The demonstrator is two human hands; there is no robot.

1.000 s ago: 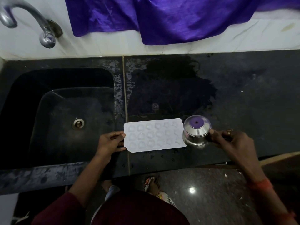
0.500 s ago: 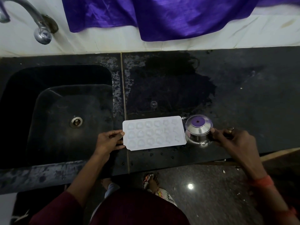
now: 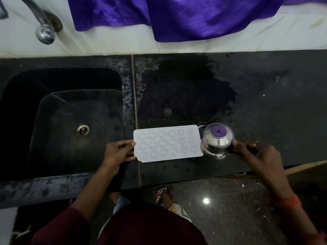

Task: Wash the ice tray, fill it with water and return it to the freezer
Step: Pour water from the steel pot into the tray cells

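Observation:
A white ice tray [image 3: 168,143] with several small moulded cells lies flat on the wet black counter [image 3: 265,103], just right of the sink. My left hand [image 3: 118,152] pinches the tray's left edge between thumb and fingers. A small steel pot [image 3: 217,139], its inside reflecting purple, stands upright against the tray's right end. My right hand [image 3: 254,152] grips the pot from the right, on a handle hidden under the fingers.
A black sink [image 3: 58,121] with a steel drain [image 3: 82,130] lies to the left, and a chrome tap [image 3: 42,25] hangs over its far left corner. Purple cloth [image 3: 177,16] drapes over the white back wall. The counter's front edge runs just below my hands.
The pot has come back from leaning over the tray's right end to standing beside it. My left hand has kept its hold on the tray.

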